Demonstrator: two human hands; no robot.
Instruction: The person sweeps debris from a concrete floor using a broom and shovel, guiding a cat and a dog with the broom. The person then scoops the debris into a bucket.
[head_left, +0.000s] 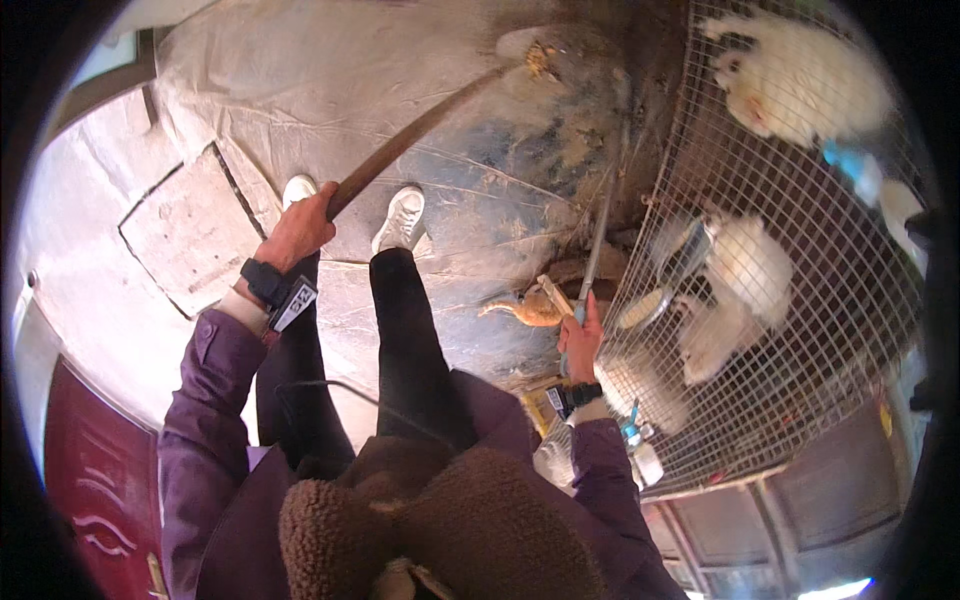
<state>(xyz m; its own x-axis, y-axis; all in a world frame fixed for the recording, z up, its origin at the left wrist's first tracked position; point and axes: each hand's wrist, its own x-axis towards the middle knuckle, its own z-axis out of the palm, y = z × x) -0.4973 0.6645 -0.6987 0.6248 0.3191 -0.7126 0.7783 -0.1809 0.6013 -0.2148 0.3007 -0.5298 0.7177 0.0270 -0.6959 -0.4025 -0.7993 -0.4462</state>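
Observation:
My left hand (300, 229) is closed around the near end of a long wooden handle (420, 135), which slants away over the floor to a small heap of yellowish debris (541, 61). In my right hand (582, 341) is a thin grey pole (602, 232) that reaches away beside the wire cage; its far end is hard to make out. Just left of my right hand, an orange cat (529, 309) is on the floor, partly hidden by a short light wooden piece (553, 294) whose link to the pole cannot be told.
On the right stands a wire mesh cage (810, 195) holding several white, fluffy animals (757, 262), with bottles and feeders at it. A square floor cover (199, 232) lies left of my feet. A dark red door (101, 480) is at the lower left.

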